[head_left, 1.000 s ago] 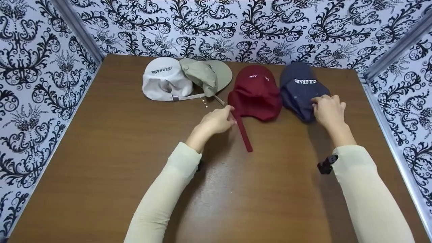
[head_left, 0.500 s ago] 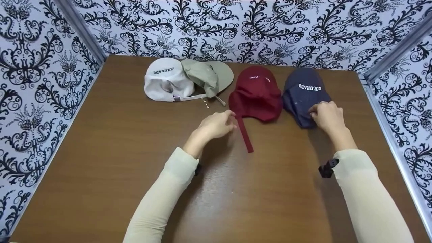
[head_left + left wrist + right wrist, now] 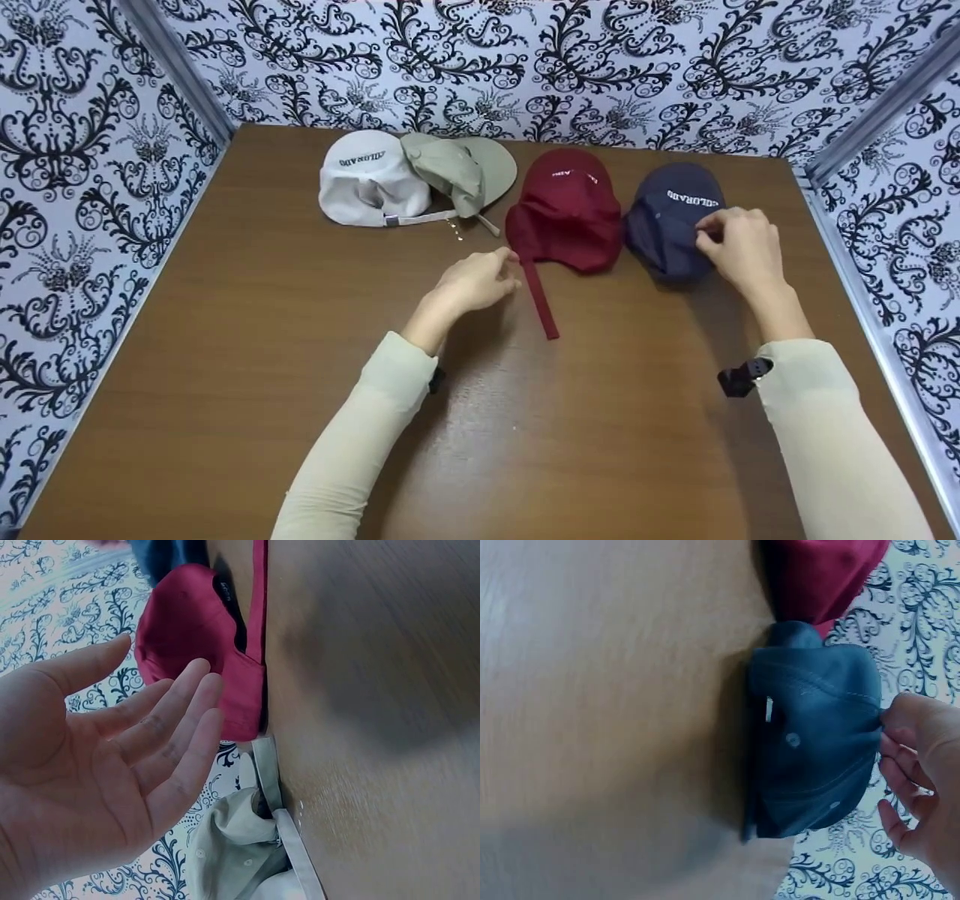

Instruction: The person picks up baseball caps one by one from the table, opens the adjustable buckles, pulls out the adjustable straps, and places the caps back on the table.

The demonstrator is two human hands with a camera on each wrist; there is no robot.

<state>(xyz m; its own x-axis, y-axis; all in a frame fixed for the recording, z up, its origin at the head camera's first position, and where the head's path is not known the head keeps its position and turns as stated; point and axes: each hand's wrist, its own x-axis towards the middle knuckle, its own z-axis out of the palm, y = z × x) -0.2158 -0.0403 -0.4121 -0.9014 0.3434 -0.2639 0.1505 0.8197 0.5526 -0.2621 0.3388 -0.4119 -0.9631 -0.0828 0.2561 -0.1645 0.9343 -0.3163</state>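
A navy cap (image 3: 671, 225) lettered COLORADO lies at the right of the row of caps. My right hand (image 3: 746, 247) is at its right side, and in the right wrist view the thumb and forefinger pinch the cloth of the crown. My left hand (image 3: 476, 281) hovers over the table just left of the red cap (image 3: 566, 210), its fingertips near the base of that cap's loose strap (image 3: 541, 300). In the left wrist view the left palm shows, fingers loosely extended and holding nothing.
Left of the red cap, a beige cap (image 3: 450, 169) overlaps a white cap (image 3: 367, 180) with a thin strap. All of them lie near the back edge of the brown table (image 3: 225, 360). Patterned panels (image 3: 480, 60) enclose the back and sides.
My right hand has drawn the navy cap slightly toward me, turning it a little, and then moved up and right at its edge. The left hand has lowered slightly.
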